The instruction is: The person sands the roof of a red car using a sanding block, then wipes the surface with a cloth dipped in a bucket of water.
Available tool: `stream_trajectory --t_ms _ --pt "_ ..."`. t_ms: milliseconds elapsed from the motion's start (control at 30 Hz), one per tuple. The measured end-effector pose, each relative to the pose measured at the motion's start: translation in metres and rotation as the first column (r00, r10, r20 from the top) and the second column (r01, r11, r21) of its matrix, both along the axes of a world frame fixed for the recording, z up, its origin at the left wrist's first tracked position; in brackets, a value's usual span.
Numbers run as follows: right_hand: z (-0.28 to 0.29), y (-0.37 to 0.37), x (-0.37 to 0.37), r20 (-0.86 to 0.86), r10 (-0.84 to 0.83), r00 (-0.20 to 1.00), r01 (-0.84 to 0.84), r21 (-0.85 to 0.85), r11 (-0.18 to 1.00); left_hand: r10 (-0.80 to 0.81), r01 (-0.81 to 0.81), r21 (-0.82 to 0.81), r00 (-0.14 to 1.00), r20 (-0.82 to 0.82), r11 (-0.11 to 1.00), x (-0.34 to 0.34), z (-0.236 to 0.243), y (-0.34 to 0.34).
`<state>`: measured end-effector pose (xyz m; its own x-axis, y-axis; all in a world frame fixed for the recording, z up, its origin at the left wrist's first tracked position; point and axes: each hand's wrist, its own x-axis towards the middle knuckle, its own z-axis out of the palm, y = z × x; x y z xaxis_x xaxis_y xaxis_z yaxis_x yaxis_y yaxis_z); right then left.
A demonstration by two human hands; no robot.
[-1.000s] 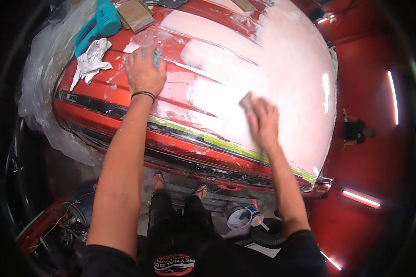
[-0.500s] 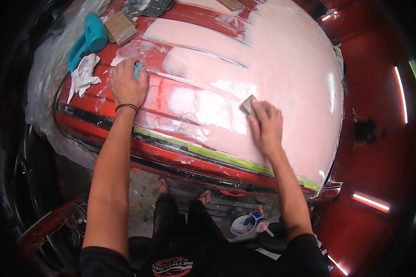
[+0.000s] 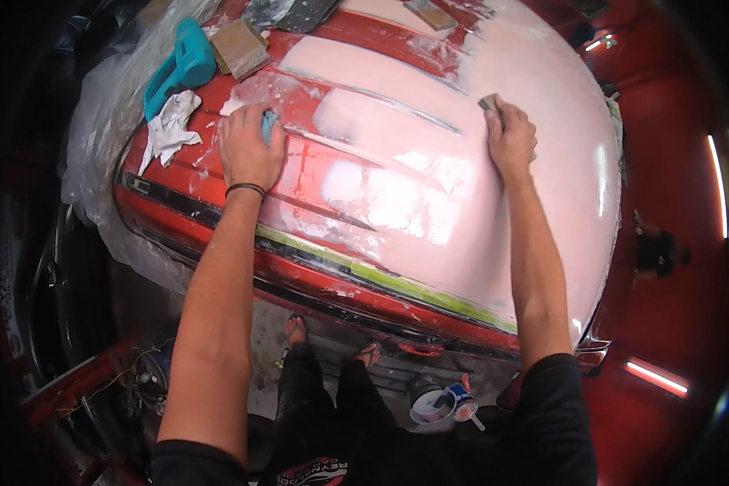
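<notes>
A red car roof [image 3: 300, 166] spreads before me, largely coated in pale pink filler. My left hand [image 3: 251, 152] rests on its left part, curled round a small light-blue wad [image 3: 269, 125], cloth or sponge, mostly hidden by the fingers. Farther right, my right hand [image 3: 512, 136] grips a greyish sanding block [image 3: 488, 102] against the pink coating. Just beyond the left hand lie a crumpled white rag [image 3: 170, 130], a teal heat-gun-shaped tool [image 3: 190, 61] and a wooden block [image 3: 239, 50].
Green masking tape [image 3: 397, 279] lines the near roof edge. Clear plastic sheeting [image 3: 97, 138] hangs at the left. Another block [image 3: 429, 14] and a dark sheet [image 3: 287, 12] lie at the far side. Below stands a bucket [image 3: 431, 405] beside a blue-and-white container [image 3: 463, 401].
My right hand has slid the sanding block away from me over the pink coating. My left hand keeps its place on the roof, while the whole view has shifted slightly.
</notes>
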<state>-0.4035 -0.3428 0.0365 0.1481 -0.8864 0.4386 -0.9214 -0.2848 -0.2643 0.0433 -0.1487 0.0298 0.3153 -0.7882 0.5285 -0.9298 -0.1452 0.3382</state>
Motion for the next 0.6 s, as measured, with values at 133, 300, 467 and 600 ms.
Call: stream_trajectory --t_ms 133,300,467,600 --pt "-0.008 0.121 0.015 0.019 0.071 0.997 -0.071 -0.008 0.997 0.020 -0.020 0.004 0.999 0.025 1.000 0.006 0.000 0.002" --pt "0.004 0.246 0.017 0.065 0.197 0.978 -0.203 0.103 0.974 0.028 -0.028 0.047 1.000 0.011 0.998 0.013 0.002 0.009" --pt "0.004 0.102 0.013 -0.017 0.142 0.990 -0.142 -0.038 0.989 -0.004 0.004 -0.005 1.000 -0.001 1.000 0.001 0.001 0.004" --pt "0.010 0.021 0.020 0.035 -0.041 0.999 0.040 0.012 0.999 -0.049 0.048 -0.033 0.999 -0.023 0.998 -0.007 -0.004 -0.005"
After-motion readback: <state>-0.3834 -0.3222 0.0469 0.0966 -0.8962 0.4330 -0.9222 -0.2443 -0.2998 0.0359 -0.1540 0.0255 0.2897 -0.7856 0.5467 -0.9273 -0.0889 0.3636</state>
